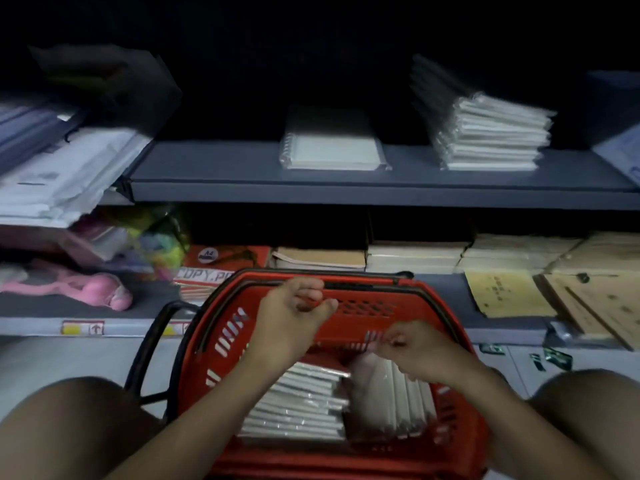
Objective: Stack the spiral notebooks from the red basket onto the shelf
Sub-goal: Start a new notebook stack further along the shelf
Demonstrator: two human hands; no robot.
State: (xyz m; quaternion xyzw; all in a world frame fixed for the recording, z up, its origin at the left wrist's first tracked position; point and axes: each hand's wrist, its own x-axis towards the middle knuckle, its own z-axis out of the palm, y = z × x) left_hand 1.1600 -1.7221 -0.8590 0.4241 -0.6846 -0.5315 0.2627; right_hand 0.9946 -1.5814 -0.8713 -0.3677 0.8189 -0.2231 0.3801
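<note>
The red basket (pixel 346 320) stands on the floor between my knees, below the shelves. Inside it, a flat pile of wrapped white spiral notebooks (pixel 298 407) lies on the left and several more notebooks (pixel 398 400) stand on edge on the right. My left hand (pixel 291 320) hovers over the basket's far half, fingers curled, holding nothing. My right hand (pixel 415 348) is just above the upright notebooks with its fingers bent together, and I see nothing in it. On the grey shelf (pixel 221 168) lie a single wrapped notebook (pixel 332 148) and a tall notebook stack (pixel 491 133).
White paper packs (pixel 62 181) overhang the shelf's left end. The lower shelf holds a pink toy (pixel 100 289), copy paper (pixel 221 268), tan book stacks (pixel 415 254) and brown envelopes (pixel 512 292). The basket's black handle (pixel 156 341) sticks out left. My knees flank the basket.
</note>
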